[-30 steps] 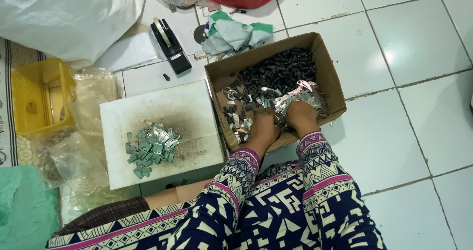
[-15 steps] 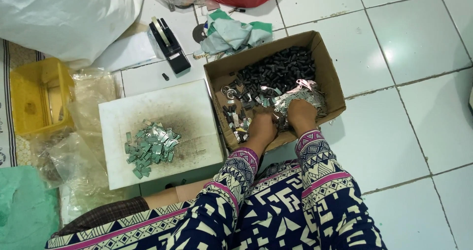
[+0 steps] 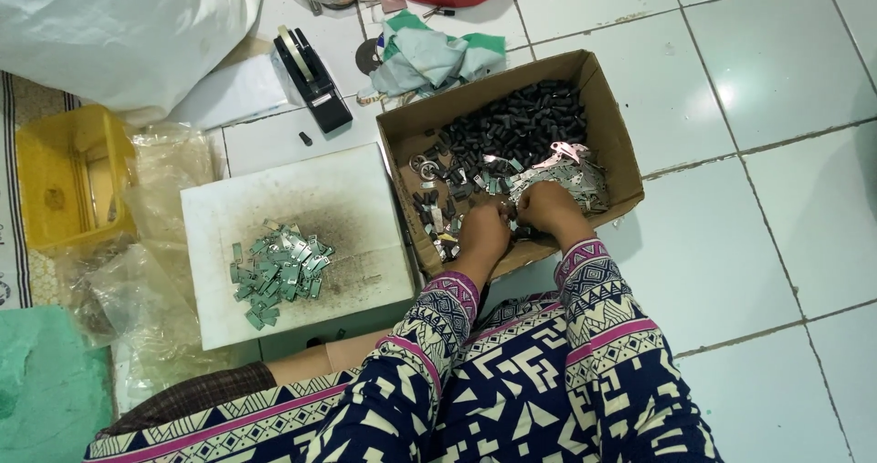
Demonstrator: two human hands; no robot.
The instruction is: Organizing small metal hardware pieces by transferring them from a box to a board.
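Open brown cardboard box (image 3: 614, 143) beside white board (image 3: 274, 198).

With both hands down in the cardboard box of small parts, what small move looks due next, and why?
Probably lift a picked piece across to the pile on the white board. Both the left hand and right hand are among mixed parts in the cardboard box, and similar pieces lie there.

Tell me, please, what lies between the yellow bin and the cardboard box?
In the head view, crumpled clear plastic bags and then a white board carrying a pile of small greenish metal pieces lie between the yellow bin and the cardboard box.
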